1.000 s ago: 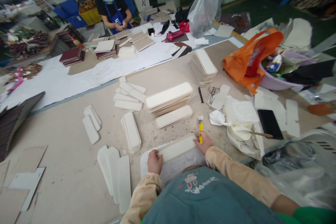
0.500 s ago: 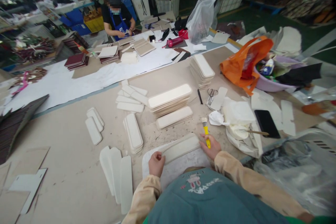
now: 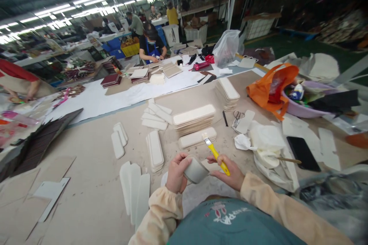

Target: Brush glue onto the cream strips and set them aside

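My left hand (image 3: 176, 175) is closed on one end of a pale grey-white strip (image 3: 196, 171), thumb on top. The strip curls up from the work surface in a bend. My right hand (image 3: 233, 175) grips a paintbrush (image 3: 216, 153) with a yellow handle, its pale bristles pointing up and away from me. Fingers of that hand are near the strip's right end; whether they touch it I cannot tell. A white sheet (image 3: 198, 198) lies under both hands. Just beyond them sit a low stack of rounded white strips (image 3: 198, 138) and a taller stack (image 3: 194, 118).
More pale strips (image 3: 155, 151) and long pieces (image 3: 135, 187) lie to the left. On the right are scissors (image 3: 238, 115), a glue-like white mass in a bag (image 3: 266, 141), a phone (image 3: 303, 154), an orange bag (image 3: 271, 90) and a lilac basin (image 3: 304, 109). A co-worker (image 3: 152, 46) sits opposite.
The strip lay flat between my hands; now its left end is lifted and bent over toward the right. My left hand rose with it. The view has tilted up.
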Available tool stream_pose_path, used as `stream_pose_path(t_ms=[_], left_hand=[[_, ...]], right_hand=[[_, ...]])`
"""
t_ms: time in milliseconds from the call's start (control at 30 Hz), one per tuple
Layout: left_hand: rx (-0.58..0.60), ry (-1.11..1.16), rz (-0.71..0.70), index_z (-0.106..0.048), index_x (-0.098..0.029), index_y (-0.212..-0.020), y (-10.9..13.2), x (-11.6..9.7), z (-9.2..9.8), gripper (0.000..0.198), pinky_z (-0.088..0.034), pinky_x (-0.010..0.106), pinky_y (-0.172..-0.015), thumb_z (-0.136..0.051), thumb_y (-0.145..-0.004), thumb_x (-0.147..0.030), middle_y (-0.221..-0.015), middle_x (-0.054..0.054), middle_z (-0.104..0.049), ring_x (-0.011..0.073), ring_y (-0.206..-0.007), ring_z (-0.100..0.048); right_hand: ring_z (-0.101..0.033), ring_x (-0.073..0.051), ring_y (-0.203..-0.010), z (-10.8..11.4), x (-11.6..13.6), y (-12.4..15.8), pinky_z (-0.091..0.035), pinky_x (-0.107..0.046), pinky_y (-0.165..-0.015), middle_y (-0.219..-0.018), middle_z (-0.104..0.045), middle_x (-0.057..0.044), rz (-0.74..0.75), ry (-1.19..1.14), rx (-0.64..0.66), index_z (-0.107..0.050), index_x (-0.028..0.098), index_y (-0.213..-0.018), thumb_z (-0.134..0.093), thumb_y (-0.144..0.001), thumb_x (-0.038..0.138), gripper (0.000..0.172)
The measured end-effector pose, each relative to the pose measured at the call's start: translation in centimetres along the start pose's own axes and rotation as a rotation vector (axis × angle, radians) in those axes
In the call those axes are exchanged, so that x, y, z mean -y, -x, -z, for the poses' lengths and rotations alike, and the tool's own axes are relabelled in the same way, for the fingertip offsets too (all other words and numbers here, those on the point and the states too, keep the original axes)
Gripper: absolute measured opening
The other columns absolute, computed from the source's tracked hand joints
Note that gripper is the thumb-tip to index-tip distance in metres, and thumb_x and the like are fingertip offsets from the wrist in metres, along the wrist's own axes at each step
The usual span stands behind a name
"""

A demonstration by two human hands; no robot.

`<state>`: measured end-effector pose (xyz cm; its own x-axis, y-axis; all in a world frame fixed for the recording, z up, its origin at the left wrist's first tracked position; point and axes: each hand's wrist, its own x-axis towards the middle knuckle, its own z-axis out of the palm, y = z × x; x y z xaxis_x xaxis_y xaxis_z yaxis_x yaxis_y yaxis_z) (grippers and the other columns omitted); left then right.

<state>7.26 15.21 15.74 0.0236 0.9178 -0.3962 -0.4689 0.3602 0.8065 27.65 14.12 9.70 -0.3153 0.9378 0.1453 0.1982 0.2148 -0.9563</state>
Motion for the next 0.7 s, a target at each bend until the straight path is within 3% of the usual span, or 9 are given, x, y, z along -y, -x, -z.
stream_pose_path(t_ms=[133, 300, 367, 500, 700], left_hand=[[-0.055, 0.128, -0.040, -0.056, -0.014, -0.076, -0.2, -0.7, -1.4, 0.025, -0.038, 0.018, -0.053, -0.073, -0.062, -0.027, -0.063, -0.002, -0.059, 0.0074, -0.055, -0.051], [-0.049, 0.257, -0.124, -0.061, -0.014, -0.092, 0.3, 0.4, -2.2, 0.029, -0.045, 0.022, -0.065, -0.069, -0.067, -0.027, -0.078, 0.003, -0.066, 0.0112, -0.069, -0.059], [-0.019, 0.277, -0.123, -0.061, -0.014, -0.095, 0.6, 1.2, -2.5, 0.032, -0.047, 0.025, -0.072, -0.070, -0.067, -0.026, -0.083, 0.005, -0.068, 0.0149, -0.076, -0.061], [-0.073, 0.301, -0.118, -0.062, -0.013, -0.095, 0.8, 2.2, -3.0, 0.034, -0.049, 0.031, -0.080, -0.072, -0.065, -0.025, -0.084, 0.007, -0.069, 0.0201, -0.085, -0.063], [-0.070, 0.338, -0.123, -0.063, -0.012, -0.095, 0.6, 2.2, -3.0, 0.029, -0.049, 0.034, -0.084, -0.069, -0.068, -0.022, -0.086, 0.008, -0.070, 0.0207, -0.086, -0.064]], right_hand=[[-0.060, -0.016, -0.076, -0.9, 0.7, -0.4, -0.048, -0.031, -0.070, -0.093, -0.063, -0.003, -0.088, -0.097, -0.042, -0.035, 0.024, -0.075, -0.064, -0.074, 0.030, 0.029], [-0.056, -0.016, -0.073, -1.3, 0.7, -0.2, -0.046, -0.027, -0.066, -0.080, -0.057, 0.001, -0.152, -0.145, -0.155, -0.035, 0.024, -0.074, -0.065, -0.072, 0.035, 0.032], [-0.055, -0.016, -0.072, -1.2, 0.9, -0.2, -0.045, -0.027, -0.065, -0.077, -0.055, 0.003, -0.163, -0.179, -0.154, -0.035, 0.024, -0.075, -0.066, -0.072, 0.035, 0.032], [-0.051, -0.014, -0.066, -1.0, 1.5, -0.4, -0.043, -0.025, -0.060, -0.075, -0.052, 0.004, -0.171, -0.229, -0.132, -0.035, 0.024, -0.075, -0.067, -0.071, 0.034, 0.033], [-0.051, -0.013, -0.065, -0.6, 1.8, -0.6, -0.043, -0.025, -0.061, -0.078, -0.054, 0.003, -0.154, -0.209, -0.098, -0.036, 0.024, -0.077, -0.065, -0.072, 0.037, 0.033]])
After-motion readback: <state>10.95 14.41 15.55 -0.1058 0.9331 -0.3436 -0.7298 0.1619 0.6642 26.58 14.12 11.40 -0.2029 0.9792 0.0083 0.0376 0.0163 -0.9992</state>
